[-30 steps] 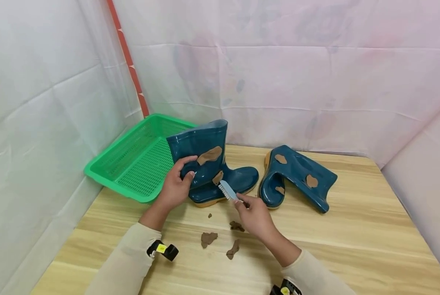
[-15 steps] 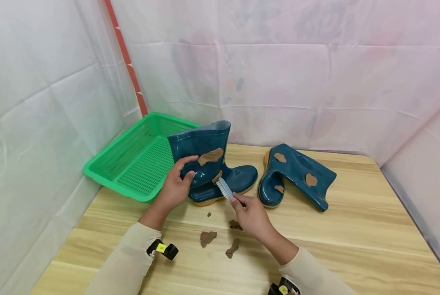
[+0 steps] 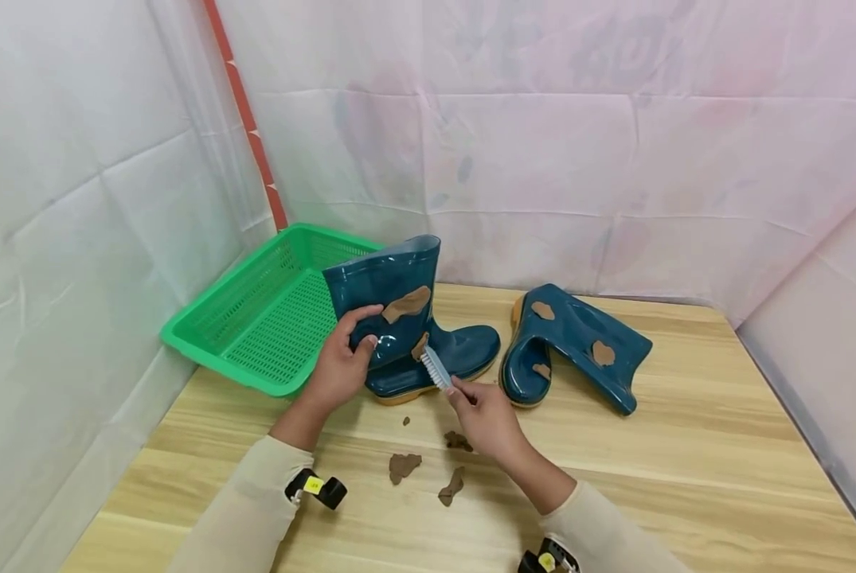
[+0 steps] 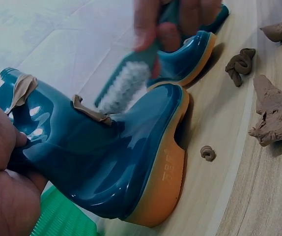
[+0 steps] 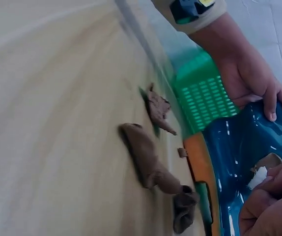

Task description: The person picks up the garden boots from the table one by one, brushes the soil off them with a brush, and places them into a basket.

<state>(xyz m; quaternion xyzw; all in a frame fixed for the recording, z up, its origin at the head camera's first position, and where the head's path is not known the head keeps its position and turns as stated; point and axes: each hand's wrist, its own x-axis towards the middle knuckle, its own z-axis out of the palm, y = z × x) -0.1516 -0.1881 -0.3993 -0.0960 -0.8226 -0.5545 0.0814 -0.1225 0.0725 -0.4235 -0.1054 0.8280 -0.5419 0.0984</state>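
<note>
My left hand (image 3: 338, 362) grips the shaft of a blue rain boot (image 3: 352, 286) from its left side, thumb toward the front. The boot stands on its tan sole, toe to the right. In my right hand (image 3: 492, 418) I hold a small light-blue scrubbing brush (image 3: 438, 370) with white bristles. At the ankle, the bristles (image 4: 126, 88) meet a brown mud patch (image 4: 91, 110) whose edge curls away from the rubber. A larger brown patch (image 3: 408, 305) sits higher on the shaft, near my left fingertips.
A second blue boot (image 3: 578, 326) lies on its side to the right, with several brown patches. Behind the left hand stands a green plastic basket (image 3: 216, 364). Loose brown pieces (image 3: 404, 468) lie on the wooden table (image 3: 685, 446) in front. White sheeting (image 3: 528, 159) encloses the back and sides.
The brush has shifted slightly left and down along the ankle patch with my right hand. My left hand keeps its grip, and the boot tilts only slightly.
</note>
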